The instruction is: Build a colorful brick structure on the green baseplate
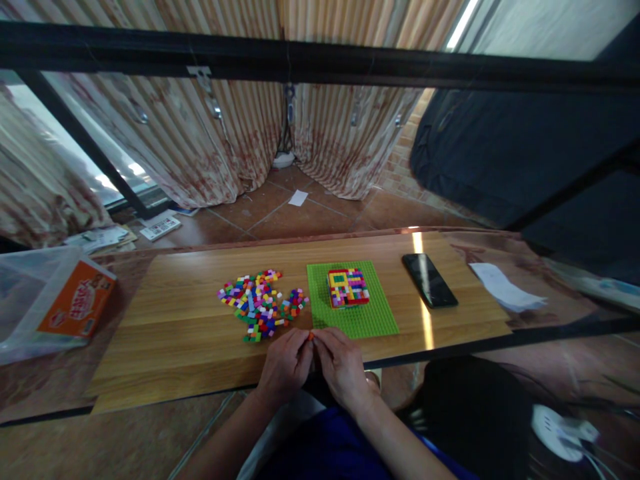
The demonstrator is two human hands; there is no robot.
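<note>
My left hand [287, 363] and my right hand [344, 365] meet at the front edge of the wooden board, fingertips pinched together. Between them shows a small orange toy brick [311, 336], held by both. Just beyond my right hand lies a green baseplate [383, 317]. On it stands a low block [349, 288] built of many coloured bricks, with a yellow square frame at its far left corner. Beyond my left hand, a loose pile of small coloured bricks [260, 303] is spread over the board, close to the baseplate's left side.
A black phone [430, 280] lies right of the baseplate on the wooden board [175, 333]. White paper [505, 287] lies farther right. A clear plastic bin [35, 300] with an orange label stands at the left. A white power strip [557, 430] is at the lower right.
</note>
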